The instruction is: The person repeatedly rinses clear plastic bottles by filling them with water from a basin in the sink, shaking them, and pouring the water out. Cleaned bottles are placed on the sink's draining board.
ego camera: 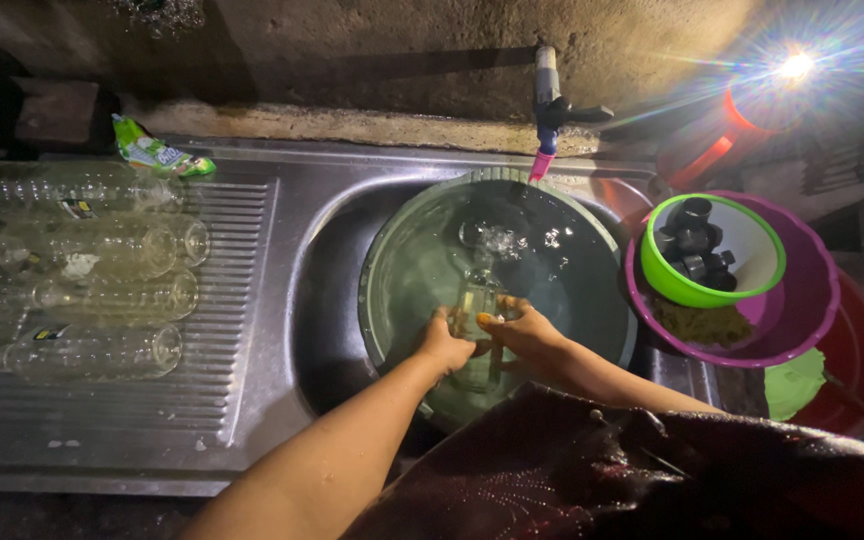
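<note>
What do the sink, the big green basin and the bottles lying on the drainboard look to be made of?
The sink looks like stainless steel: grey, brushed sheen, pressed ridges on its drainboard. The big green basin seems to be plastic, dull and even in colour, with a thin rolled rim. The bottles appear to be clear thin plastic, see-through with moulded ribs, though glass cannot be ruled out.

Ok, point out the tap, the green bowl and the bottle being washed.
tap [546, 100], head view, on its upright pipe.
green bowl [758, 236], head view, on its pale inner wall.
bottle [476, 298], head view, on its clear body.
</note>
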